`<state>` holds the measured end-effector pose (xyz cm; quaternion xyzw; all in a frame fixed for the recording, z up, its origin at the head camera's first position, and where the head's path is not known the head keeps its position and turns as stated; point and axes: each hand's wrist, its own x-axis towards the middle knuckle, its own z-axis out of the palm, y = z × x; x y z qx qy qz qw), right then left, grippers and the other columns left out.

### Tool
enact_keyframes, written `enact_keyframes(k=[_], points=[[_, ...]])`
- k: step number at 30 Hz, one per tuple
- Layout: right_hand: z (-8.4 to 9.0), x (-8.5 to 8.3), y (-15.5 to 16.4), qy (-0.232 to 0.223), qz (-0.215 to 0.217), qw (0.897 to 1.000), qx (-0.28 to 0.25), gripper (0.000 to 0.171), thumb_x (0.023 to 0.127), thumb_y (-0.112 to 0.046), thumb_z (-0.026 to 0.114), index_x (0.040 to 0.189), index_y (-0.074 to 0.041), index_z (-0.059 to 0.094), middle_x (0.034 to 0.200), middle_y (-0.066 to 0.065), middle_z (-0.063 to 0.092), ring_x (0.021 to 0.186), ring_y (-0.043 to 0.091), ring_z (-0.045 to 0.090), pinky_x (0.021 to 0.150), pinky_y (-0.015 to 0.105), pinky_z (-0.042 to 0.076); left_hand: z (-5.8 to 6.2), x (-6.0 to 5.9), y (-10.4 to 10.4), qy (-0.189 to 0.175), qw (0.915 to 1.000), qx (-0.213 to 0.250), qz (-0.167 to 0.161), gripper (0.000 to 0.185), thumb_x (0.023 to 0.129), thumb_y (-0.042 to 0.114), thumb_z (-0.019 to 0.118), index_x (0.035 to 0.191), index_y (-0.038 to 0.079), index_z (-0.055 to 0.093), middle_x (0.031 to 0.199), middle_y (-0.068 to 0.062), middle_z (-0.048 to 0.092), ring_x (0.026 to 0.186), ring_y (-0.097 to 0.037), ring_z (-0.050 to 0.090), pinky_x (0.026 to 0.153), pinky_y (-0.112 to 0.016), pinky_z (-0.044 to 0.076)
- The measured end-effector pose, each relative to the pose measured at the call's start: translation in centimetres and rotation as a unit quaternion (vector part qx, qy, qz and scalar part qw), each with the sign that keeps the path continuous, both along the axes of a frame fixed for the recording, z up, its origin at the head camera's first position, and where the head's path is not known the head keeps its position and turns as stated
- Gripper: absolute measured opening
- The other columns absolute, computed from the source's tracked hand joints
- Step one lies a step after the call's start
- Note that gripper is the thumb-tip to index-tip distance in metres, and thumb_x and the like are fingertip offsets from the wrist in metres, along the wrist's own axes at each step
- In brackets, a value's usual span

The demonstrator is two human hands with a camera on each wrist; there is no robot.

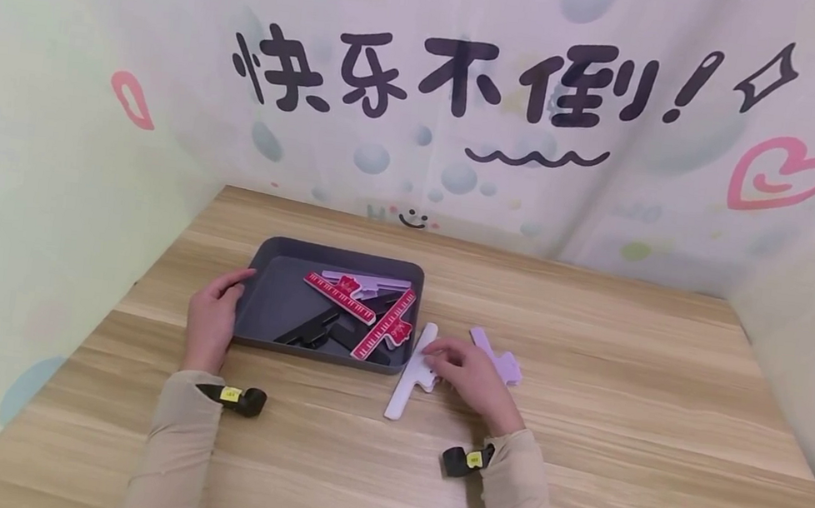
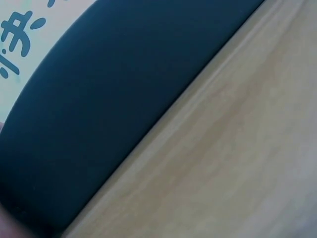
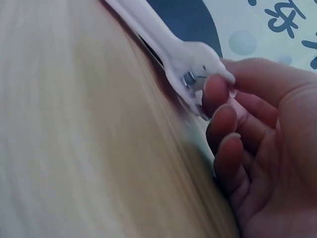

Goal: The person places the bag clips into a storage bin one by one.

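Note:
A dark grey tray (image 1: 260,292) rests on the wooden table, its left side held by my left hand (image 1: 213,316) with the fingertips at the rim. In the left wrist view the tray's outer wall (image 2: 114,94) fills much of the picture; only slivers of that hand show at the edge. My right hand (image 1: 467,374) pinches the handle of a white bag clip (image 1: 411,380) by the tray's right front corner. The right wrist view shows thumb and fingertips at the clip's handle (image 3: 200,62), near its metal spring. A lilac clip (image 1: 490,351) lies beyond the right hand.
Inside the tray lie two red clips (image 1: 338,296) with piano-key prints, black clips (image 1: 308,331) and a lilac clip (image 1: 374,284). Behind the table hangs a printed white cloth (image 1: 402,170) with large characters. A pale wall (image 1: 48,163) stands at the left.

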<state>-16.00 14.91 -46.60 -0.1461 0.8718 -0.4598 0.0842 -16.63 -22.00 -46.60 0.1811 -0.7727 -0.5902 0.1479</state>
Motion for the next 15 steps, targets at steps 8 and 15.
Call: enact_keyframes(k=[8, 15], points=[[-0.3, -0.07, -0.18, -0.006, -0.034, 0.999, -0.031, 0.017, 0.083, -0.038, 0.061, 0.093, -0.025, 0.067, 0.083, -0.007, 0.062, 0.071, 0.013, 0.053, 0.06, 0.028, 0.044, -0.22, 0.02, -0.11, 0.001, 1.0, -0.002, 0.003, 0.027, 0.093, 0.018, 0.045, 0.113, 0.019, 0.063, 0.125, 0.003, 0.053, 0.117, -0.011, 0.043, 0.098, -0.03, 0.033], [-0.5, -0.15, 0.02, -0.04, -0.075, 0.987, -0.133, 0.018, 0.084, -0.028, 0.061, 0.098, -0.016, 0.066, 0.075, 0.004, 0.058, 0.058, 0.018, 0.049, 0.048, 0.028, 0.043, -0.18, -0.04, 0.01, 0.001, 1.0, 0.007, 0.0, 0.027, 0.093, 0.019, 0.045, 0.114, 0.019, 0.063, 0.126, 0.002, 0.052, 0.118, -0.011, 0.042, 0.099, -0.031, 0.032]])
